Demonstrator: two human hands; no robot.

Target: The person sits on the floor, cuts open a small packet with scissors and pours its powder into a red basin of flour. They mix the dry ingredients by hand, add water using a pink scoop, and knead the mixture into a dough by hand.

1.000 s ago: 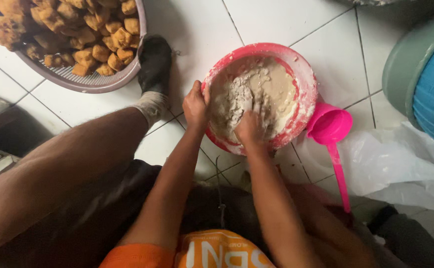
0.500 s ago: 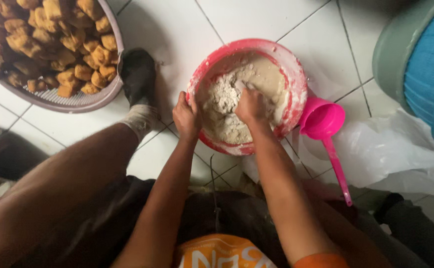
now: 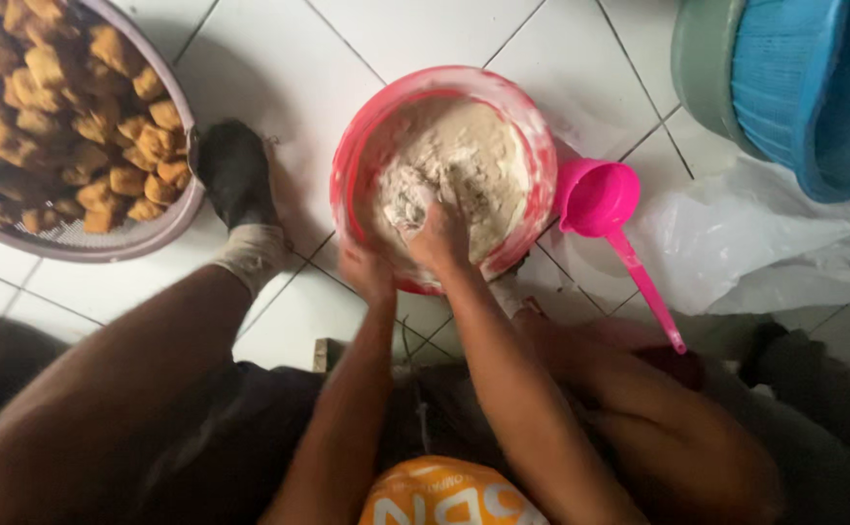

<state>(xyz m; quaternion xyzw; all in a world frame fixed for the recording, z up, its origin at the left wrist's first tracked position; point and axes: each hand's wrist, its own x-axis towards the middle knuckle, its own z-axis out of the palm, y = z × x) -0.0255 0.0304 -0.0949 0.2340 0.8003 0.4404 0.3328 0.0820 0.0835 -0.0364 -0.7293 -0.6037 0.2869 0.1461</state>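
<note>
We see the white tiled floor (image 3: 425, 39) carrying everything here, with our legs folded on it and one dark sock (image 3: 235, 175) set between two vessels. At the upper left sits a wide grey basket (image 3: 167, 219) heaped with golden fried pieces (image 3: 55, 117). At the upper right a blue basin (image 3: 814, 87) nests in a green tub (image 3: 702, 58), and a clear plastic sheet (image 3: 736, 243) lies crumpled below them. In the middle stands the pink bowl (image 3: 347, 185), its inside dusted white, holding pale, lumpy dough (image 3: 464, 160). A pink scoop (image 3: 600, 199) rests just beside the bowl's right rim, its handle pointing toward our knee. Our right hand (image 3: 436, 233) is down in the dough, fingers clenched into the mass. Our left hand (image 3: 368, 272) grips the bowl's near rim, fingers curled over its edge.
</note>
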